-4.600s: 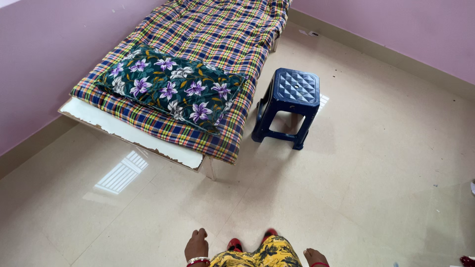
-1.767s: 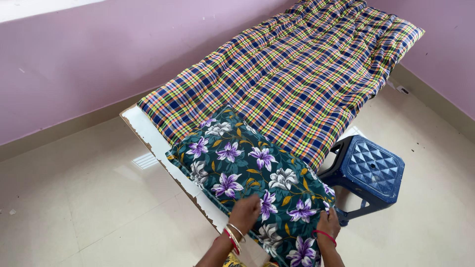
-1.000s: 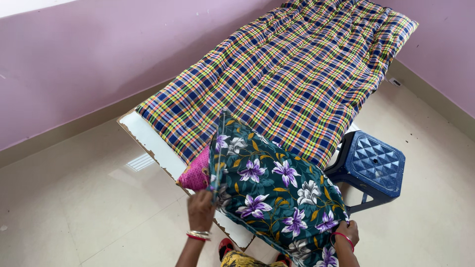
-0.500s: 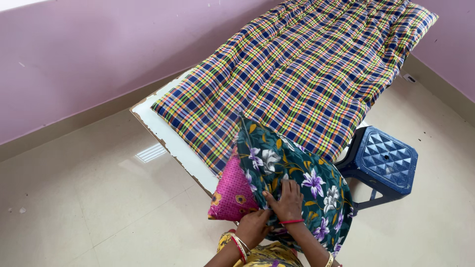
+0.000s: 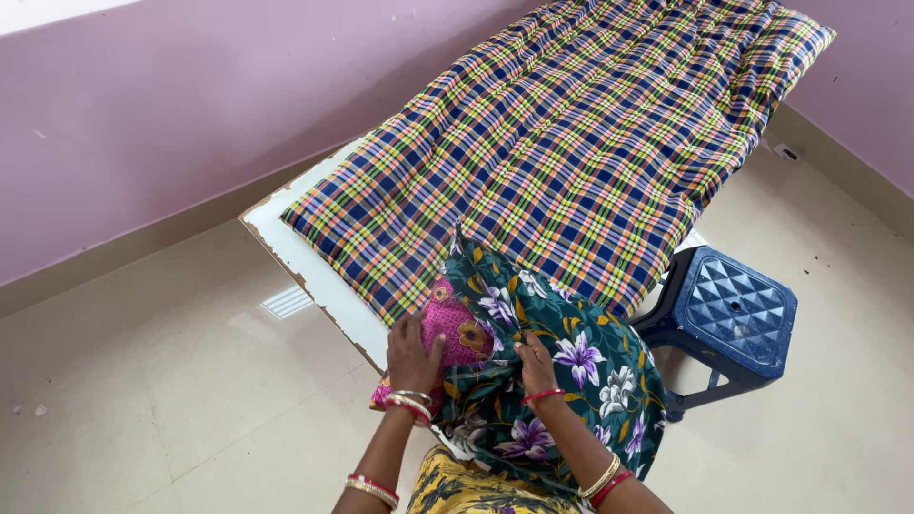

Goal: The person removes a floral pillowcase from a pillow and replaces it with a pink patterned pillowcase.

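A pillow is held upright at the near end of the bed. Its dark green cover (image 5: 571,357) with purple and white flowers is bunched partway down it, baring the pink inner pillow (image 5: 455,328). My left hand (image 5: 412,352) lies flat against the pink pillow. My right hand (image 5: 535,364) grips the gathered edge of the floral cover beside it. Both wrists carry bangles. Behind the pillow lies the checked mattress (image 5: 562,143) in blue, yellow and orange.
The white bed board (image 5: 314,271) juts out past the mattress at the near end. A dark blue plastic stool (image 5: 725,324) stands close on the right. Pink walls run behind and to the right. Cream floor tiles (image 5: 171,362) lie to the left.
The floral pillow was lifted off the mattress and stood on end. The cover has slid further along, showing more of the pink pillow. My left hand moved up onto the pink part.
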